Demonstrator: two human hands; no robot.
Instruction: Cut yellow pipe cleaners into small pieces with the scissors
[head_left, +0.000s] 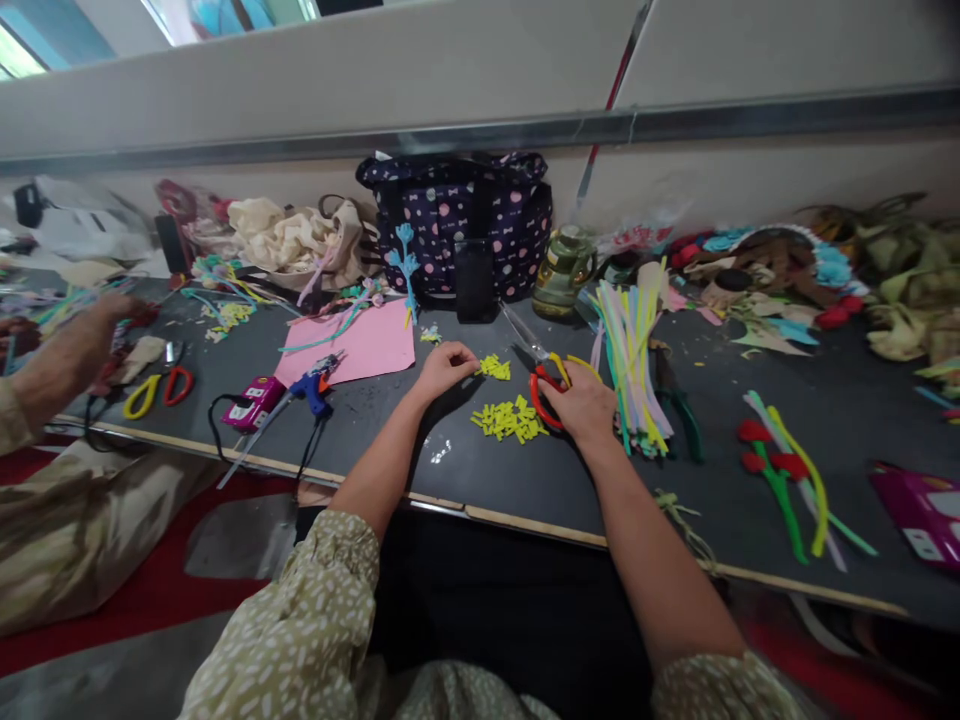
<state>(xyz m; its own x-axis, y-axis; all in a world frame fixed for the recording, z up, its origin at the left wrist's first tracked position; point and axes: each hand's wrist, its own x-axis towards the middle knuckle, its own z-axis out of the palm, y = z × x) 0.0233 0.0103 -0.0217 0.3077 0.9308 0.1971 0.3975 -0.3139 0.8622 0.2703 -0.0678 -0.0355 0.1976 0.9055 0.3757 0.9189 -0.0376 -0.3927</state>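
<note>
My right hand (585, 400) is wrapped round a pair of scissors (528, 334) with red and yellow handles, the blades pointing up and away to the left. My left hand (448, 368) is closed in a pinch at the edge of a small heap of yellow-green cut pieces (495, 368); whatever its fingertips hold is too small to make out. Nearer to me lies a larger pile of the same short pieces (510, 420). Just right of my right hand is a bundle of pastel pipe cleaners (634, 350).
A blue glue gun (311, 388) lies by a pink sheet (375, 345). Behind stand a dark patterned bag (420, 225), a phone (475, 282) and a green jar (562, 272). Green-handled pliers (681, 410) and red pipe-cleaner flowers (772, 465) lie rightward. A co-worker's arm (71, 350) reaches in at left.
</note>
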